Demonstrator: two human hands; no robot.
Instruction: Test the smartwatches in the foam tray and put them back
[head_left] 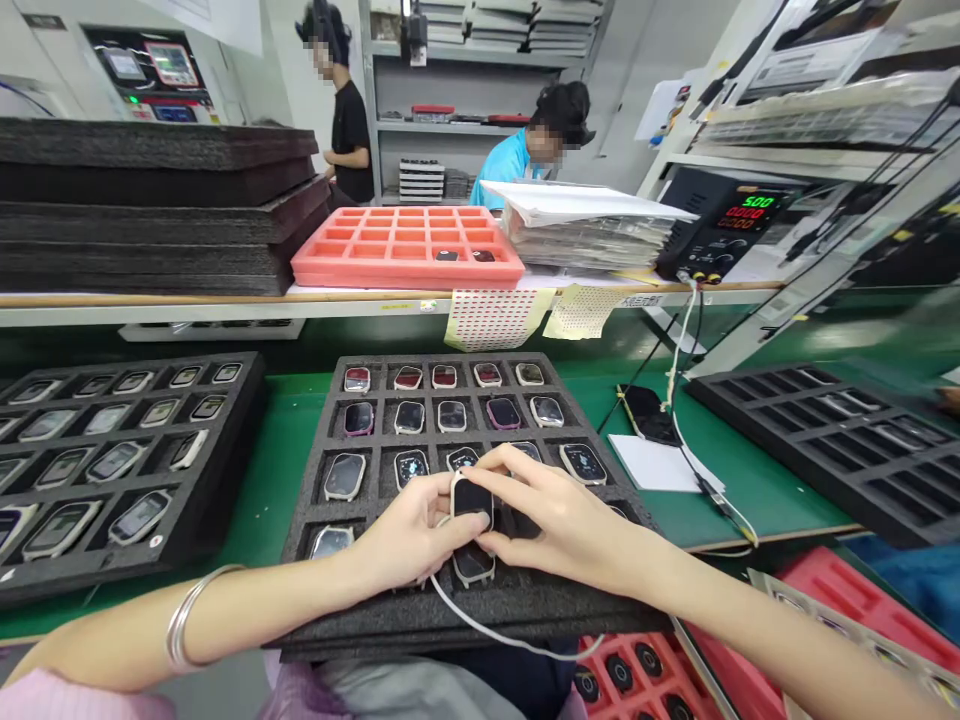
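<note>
My left hand [409, 535] and my right hand [559, 520] meet over the middle black foam tray [375, 610]. Both pinch one small watch body with a dark screen [472, 497], held upright just above the tray. A thin white cable [487, 630] runs from under the hands toward me. Another watch body [473, 563] lies in the slot right below them. Several more watch bodies fill the tray's other slots [345, 476]. A silver bangle [187, 610] circles my left wrist.
A second foam tray of watch bodies [112, 470] lies to the left, a mostly bare one [847, 440] to the right. A phone [649, 412] and white card sit on the green mat. Orange tray [409, 245], foam stack, power supply [724, 230] stand behind. Two people work beyond.
</note>
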